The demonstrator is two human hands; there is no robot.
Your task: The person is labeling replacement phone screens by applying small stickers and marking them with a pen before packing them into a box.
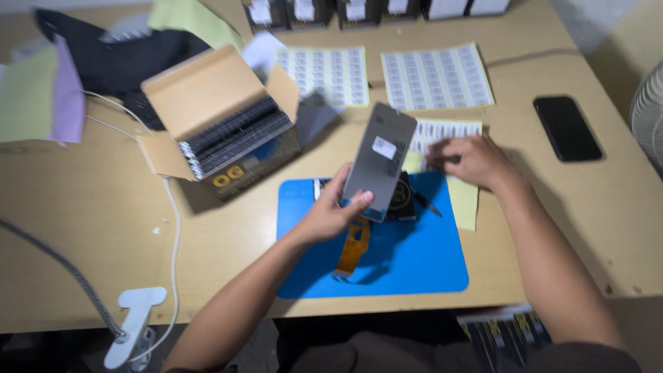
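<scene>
My left hand (pixel 331 211) grips the lower end of a grey phone screen panel (pixel 381 157) and holds it tilted above a blue work mat (pixel 414 255). A small white sticker sits on the panel's back, and an orange flex ribbon (pixel 353 247) hangs from its bottom. My right hand (pixel 473 160) rests on a sheet of small white labels (pixel 442 130) to the right of the panel, fingers curled over the sheet; whether they pinch a label is hidden by blur. A dark flat item (pixel 402 200) lies on the mat behind the panel.
An open cardboard box (pixel 221 121) of stacked panels stands at the left. Two more label sheets (pixel 435 77) lie further back, and a black phone (pixel 566 128) lies at the right. White cables, a white clamp (pixel 135 324) and cloths occupy the left side.
</scene>
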